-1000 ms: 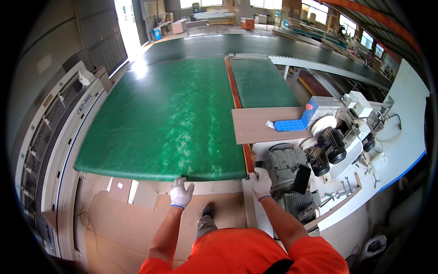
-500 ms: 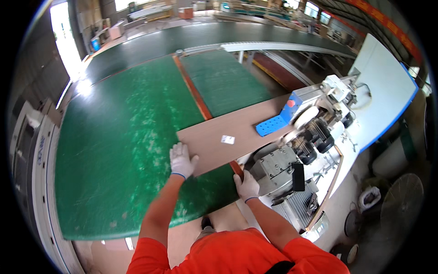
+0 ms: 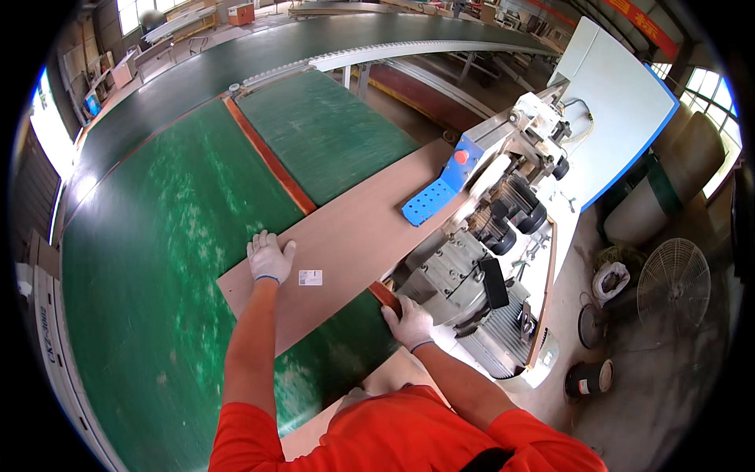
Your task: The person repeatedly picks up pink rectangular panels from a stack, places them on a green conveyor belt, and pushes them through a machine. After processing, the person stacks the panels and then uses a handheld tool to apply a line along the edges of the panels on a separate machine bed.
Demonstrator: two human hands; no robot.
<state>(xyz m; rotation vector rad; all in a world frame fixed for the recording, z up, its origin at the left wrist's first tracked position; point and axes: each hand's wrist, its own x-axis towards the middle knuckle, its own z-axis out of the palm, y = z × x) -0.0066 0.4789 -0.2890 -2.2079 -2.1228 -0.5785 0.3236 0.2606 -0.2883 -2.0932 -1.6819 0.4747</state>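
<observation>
Brown board being fed along the green worktop into the edging machine.

One board (image 3: 354,244) lies flat on the worktop (image 3: 141,259) (a small white label sits on it), its far end beside the blue guide (image 3: 432,197) of the machine (image 3: 495,228). Two gloved hands work it: left hand (image 3: 269,256) spread flat on top, right hand (image 3: 409,321) curled around the near corner edge. Likely next: a steady, straight push, keeping the edge against the guide.
</observation>
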